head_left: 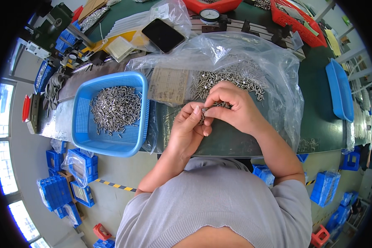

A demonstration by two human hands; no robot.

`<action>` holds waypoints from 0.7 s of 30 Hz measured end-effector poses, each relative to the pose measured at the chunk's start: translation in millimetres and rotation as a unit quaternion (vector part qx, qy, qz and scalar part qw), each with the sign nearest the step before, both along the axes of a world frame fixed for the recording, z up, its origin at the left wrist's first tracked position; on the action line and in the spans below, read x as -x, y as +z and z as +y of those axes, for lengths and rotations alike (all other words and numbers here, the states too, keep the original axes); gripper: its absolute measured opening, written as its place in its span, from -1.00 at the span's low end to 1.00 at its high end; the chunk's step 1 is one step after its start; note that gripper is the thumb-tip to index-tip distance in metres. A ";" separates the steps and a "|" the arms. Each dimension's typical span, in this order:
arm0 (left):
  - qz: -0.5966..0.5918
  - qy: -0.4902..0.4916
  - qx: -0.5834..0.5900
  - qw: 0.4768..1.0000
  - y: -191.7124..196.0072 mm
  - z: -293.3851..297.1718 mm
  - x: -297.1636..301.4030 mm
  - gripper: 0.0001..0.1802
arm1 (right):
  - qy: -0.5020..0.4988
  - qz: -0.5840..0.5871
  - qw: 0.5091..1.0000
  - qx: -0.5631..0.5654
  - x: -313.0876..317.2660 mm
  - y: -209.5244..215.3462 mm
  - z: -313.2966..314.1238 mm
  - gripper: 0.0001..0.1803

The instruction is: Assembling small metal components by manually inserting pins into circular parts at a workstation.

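My left hand (188, 126) is cupped and holds a small bunch of silver screws (202, 117). My right hand (231, 105) pinches one small screw at the tips of thumb and forefinger, right against the left fingers. Both hands hover over a clear plastic bag (273, 70) spread on the green table, with a heap of loose silver screws (227, 78) just beyond them. To the left stands a blue mesh basket (80, 124) with a pile of the same screws (115, 107) inside.
A brown paper slip (168, 86) lies between basket and bag. A black phone (163, 35), a dial gauge (210, 15), red baskets (297, 20) and a blue tray (339, 89) sit around the table. Blue bins (70, 182) stand on the floor below the table edge.
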State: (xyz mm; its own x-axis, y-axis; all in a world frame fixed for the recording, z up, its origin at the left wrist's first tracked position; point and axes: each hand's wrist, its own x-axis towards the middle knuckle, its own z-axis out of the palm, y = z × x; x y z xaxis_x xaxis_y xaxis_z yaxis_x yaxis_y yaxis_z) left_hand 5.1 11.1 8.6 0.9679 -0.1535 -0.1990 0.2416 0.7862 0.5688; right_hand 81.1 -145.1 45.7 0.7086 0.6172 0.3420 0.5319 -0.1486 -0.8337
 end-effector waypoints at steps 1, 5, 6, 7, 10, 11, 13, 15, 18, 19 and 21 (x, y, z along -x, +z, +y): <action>0.000 0.011 0.025 1.000 0.4 -0.3 -0.3 -0.76 | 0.000 -0.001 1.000 0.000 -1.0 2.1 -2.2 -0.84; -0.018 0.023 0.049 0.998 -3.8 4.4 -1.2 -0.77 | -0.064 0.093 0.994 -0.001 -5.2 6.6 -6.9 -0.88; -0.016 0.026 0.043 0.999 -3.3 3.7 -1.4 -0.73 | -0.067 -0.026 0.994 0.078 -8.7 0.9 -10.7 -0.87; -0.016 0.026 0.043 0.999 -2.7 3.3 -1.9 -0.73 | -0.069 -0.144 0.975 0.156 -10.6 -3.1 -13.1 -0.85; -0.016 0.023 0.070 0.997 -3.5 5.9 -3.0 -0.81 | -0.055 -0.168 0.963 0.204 -7.0 -6.7 -7.6 -0.84; -0.017 0.022 0.071 0.997 -4.4 6.0 -2.9 -0.81 | -0.054 -0.167 0.963 0.205 -6.1 -8.1 -6.1 -0.84; -0.018 0.021 0.073 0.997 -4.6 6.1 -2.9 -0.82 | -0.073 -0.197 0.949 0.236 -4.5 -10.5 -3.7 -0.85; -0.020 0.017 0.070 0.997 -3.2 5.3 -3.3 -0.82 | -0.079 -0.202 0.947 0.239 -3.5 -13.2 -2.6 -0.87; -0.021 0.008 0.073 0.997 -4.7 5.6 -3.3 -0.82 | -0.072 -0.174 0.960 0.206 -5.1 -10.2 -4.2 -0.88; -0.021 0.009 0.072 0.997 -5.5 5.9 -3.0 -0.82 | -0.058 -0.141 0.974 0.170 -5.8 -7.4 -4.9 -0.88; -0.021 0.004 0.067 0.998 -7.5 6.1 -1.9 -0.81 | -0.049 -0.013 0.993 0.105 -3.5 -1.0 -5.0 -0.90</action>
State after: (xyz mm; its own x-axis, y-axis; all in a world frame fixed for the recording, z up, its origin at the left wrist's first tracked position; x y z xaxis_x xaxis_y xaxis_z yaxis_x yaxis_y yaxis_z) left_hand 7.0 17.1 1.1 0.9763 -0.1690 -0.1354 0.2133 0.8577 0.4678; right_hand 84.5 -150.0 44.7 0.7619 0.6050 0.2315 0.5265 -0.3702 -0.7653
